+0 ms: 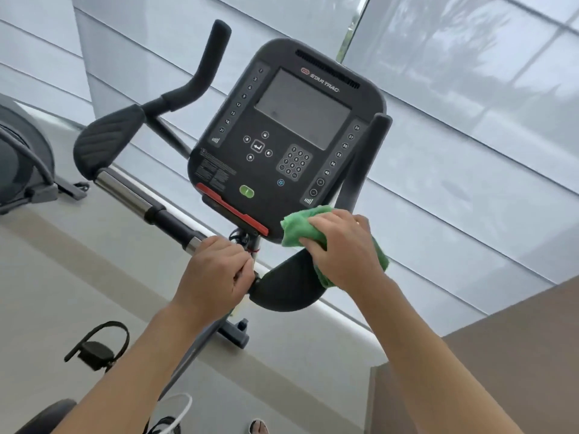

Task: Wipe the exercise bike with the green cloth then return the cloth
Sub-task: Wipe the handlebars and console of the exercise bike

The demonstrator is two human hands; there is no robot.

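Observation:
The exercise bike's dark console (pixel 282 142) fills the middle of the view, with a grey screen, keypad and green button. My right hand (pixel 343 245) presses the bunched green cloth (pixel 297 228) against the console's lower right corner, above the right elbow pad (pixel 286 285). My left hand (pixel 216 270) is closed around the handlebar (pixel 163 214) just below the console, beside a thin stem with cables. The left elbow pad (pixel 108 137) and upright grip (pixel 213 57) stand free at the upper left.
A second grey machine (pixel 22 158) stands at the left edge. A black pedal with strap (pixel 97 349) hangs at the lower left. Window blinds (pixel 470 104) lie behind the bike. A brown ledge (pixel 501 355) sits at the lower right.

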